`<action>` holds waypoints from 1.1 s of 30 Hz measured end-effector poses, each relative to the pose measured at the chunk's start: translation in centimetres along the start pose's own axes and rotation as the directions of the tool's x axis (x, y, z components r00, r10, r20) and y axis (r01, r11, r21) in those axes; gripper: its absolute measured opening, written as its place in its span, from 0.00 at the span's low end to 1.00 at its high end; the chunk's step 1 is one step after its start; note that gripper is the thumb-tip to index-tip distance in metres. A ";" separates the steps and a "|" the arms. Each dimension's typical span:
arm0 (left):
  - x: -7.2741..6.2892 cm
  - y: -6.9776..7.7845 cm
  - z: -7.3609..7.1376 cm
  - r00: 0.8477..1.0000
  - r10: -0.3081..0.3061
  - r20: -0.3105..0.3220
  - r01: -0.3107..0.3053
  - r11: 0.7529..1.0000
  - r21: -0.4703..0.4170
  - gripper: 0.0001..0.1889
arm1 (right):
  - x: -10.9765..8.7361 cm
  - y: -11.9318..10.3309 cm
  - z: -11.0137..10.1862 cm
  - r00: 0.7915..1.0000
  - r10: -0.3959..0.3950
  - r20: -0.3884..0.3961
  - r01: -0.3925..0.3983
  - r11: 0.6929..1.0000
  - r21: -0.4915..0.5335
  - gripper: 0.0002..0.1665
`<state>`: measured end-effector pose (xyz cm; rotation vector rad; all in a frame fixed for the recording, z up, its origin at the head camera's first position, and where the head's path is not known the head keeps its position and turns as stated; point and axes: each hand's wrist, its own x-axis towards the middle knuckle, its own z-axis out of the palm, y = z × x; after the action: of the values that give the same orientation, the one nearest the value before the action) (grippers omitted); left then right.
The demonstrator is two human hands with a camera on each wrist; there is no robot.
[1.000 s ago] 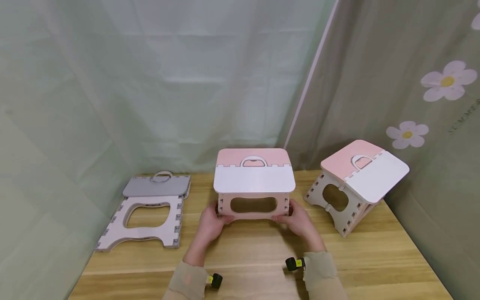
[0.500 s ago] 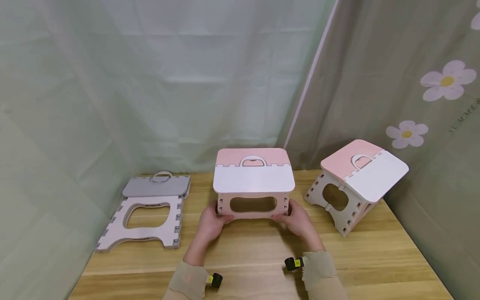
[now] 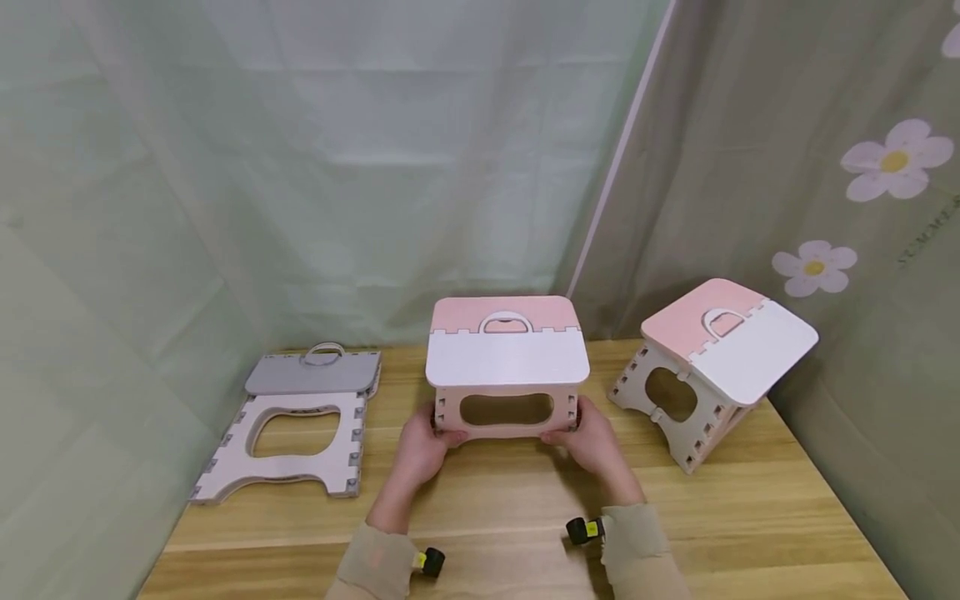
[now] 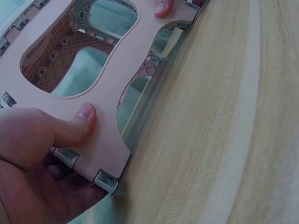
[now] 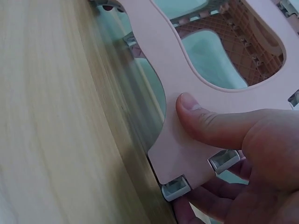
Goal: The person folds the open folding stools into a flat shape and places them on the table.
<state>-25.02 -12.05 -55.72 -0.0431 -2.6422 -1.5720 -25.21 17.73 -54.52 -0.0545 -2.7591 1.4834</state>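
Observation:
A folding step stool (image 3: 508, 358) with a pink and white top and a white carry handle stands unfolded at the middle back of the table. My left hand (image 3: 422, 446) grips its left leg edge, the thumb on the front leg panel (image 4: 105, 140) and the fingers curled behind. On the other side my right hand (image 3: 594, 442) holds the right edge the same way, thumb flat on the panel (image 5: 163, 79). The leg feet sit right at the wooden tabletop. Through the panel's oval opening the ribbed underside (image 4: 51, 56) shows.
To the right stands a second pink and white folding stool (image 3: 727, 346), unfolded and turned at an angle. A grey and white folding stool (image 3: 300, 425) lies folded flat at the left. Curtains (image 3: 420, 167) hang behind the wooden table (image 3: 495, 533).
The right hand and forearm have shifted very slightly left. Both hands keep their hold, and the three stools stay practically where they were.

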 end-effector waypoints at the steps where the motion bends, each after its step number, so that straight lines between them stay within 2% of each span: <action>1: 0.0 0.0 0.0 1.000 0.003 -0.003 -0.003 1.000 -0.001 0.32 | 0.0 0.0 0.0 1.000 -0.002 -0.003 0.002 1.000 0.004 0.40; 13: 0.2 0.0 0.0 1.000 0.014 -0.007 -0.014 1.000 0.000 0.31 | 0.0 0.1 0.3 0.999 -0.028 -0.015 0.028 1.000 0.011 0.37; 24: 0.0 0.0 0.1 1.000 0.003 -0.008 -0.003 1.000 0.004 0.30 | 0.1 0.3 0.4 1.000 0.018 -0.008 -0.018 1.000 0.000 0.34; 33: 0.1 0.0 0.0 1.000 0.010 -0.012 -0.010 1.000 0.010 0.31 | 0.0 0.2 0.5 1.000 0.010 -0.005 -0.010 1.000 -0.006 0.35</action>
<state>-25.14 -12.00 -55.71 -0.0463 -2.6366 -1.5513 -25.26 17.46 -54.96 -0.0726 -2.7638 1.4751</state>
